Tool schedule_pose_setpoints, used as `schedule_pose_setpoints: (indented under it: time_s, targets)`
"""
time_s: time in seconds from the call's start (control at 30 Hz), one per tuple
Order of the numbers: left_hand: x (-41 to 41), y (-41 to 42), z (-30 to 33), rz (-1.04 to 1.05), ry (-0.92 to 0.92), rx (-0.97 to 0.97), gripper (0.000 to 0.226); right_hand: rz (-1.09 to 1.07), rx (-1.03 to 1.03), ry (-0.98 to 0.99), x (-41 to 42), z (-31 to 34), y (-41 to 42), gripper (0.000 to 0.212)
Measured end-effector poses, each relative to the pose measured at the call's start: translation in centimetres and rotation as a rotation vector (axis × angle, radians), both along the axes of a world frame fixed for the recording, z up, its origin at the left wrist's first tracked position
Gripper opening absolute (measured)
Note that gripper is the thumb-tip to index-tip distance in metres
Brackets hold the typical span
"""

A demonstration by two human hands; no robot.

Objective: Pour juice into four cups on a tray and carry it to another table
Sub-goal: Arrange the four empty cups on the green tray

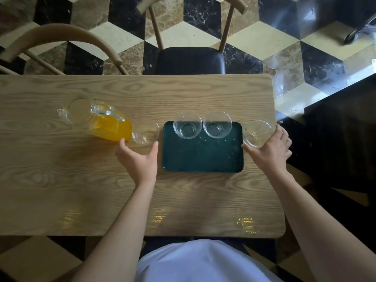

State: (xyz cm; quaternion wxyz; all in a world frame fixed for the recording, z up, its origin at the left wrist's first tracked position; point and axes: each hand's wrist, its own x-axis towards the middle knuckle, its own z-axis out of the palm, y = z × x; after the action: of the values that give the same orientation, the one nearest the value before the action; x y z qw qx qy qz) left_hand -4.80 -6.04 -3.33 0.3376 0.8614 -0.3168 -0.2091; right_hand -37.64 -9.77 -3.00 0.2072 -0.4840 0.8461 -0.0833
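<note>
While two cups wait off-tray: gathering stage.
Left hand (140, 159): spread wide beside left cup (145, 132), nothing gripped.
Right hand (270, 149): fingers apparently cupping right cup (256, 133).
Tray (201, 159): near half bare for both.

Light oak-grain table (81, 180) fills the middle. Beyond its far edge, 2 wooden chairs: one with a black seat pad (190, 60), one curved backrest (61, 39) at left. Cube-pattern marble floor (284, 43) underneath.

Wooden table (101, 190) bears pitcher (97, 119), tray (201, 159), two cups (145, 133).
</note>
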Motion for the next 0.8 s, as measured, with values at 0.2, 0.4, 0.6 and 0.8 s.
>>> schedule_pose_setpoints:
  time_s: [0.2,0.4,0.6,0.8]
  targets:
    - [-0.6,-2.9,-0.7,-0.051,-0.015,0.035,0.103,-0.026,0.014,-0.035,-0.3,-0.8,0.3,0.113]
    - [0.1,-5.0,-0.8,-0.167,-0.135,0.135,0.104,0.062,0.022,-0.03,-0.6,-0.5,-0.5,0.11]
    - [0.4,-5.6,-0.2,-0.259,-0.19,0.208,0.101,0.106,0.04,-0.028,-1.0,0.2,-1.0,0.105]
    - [-0.3,-5.5,1.6,-0.325,-0.239,0.287,0.098,0.102,0.078,-0.001,-1.8,1.8,-1.2,0.091]
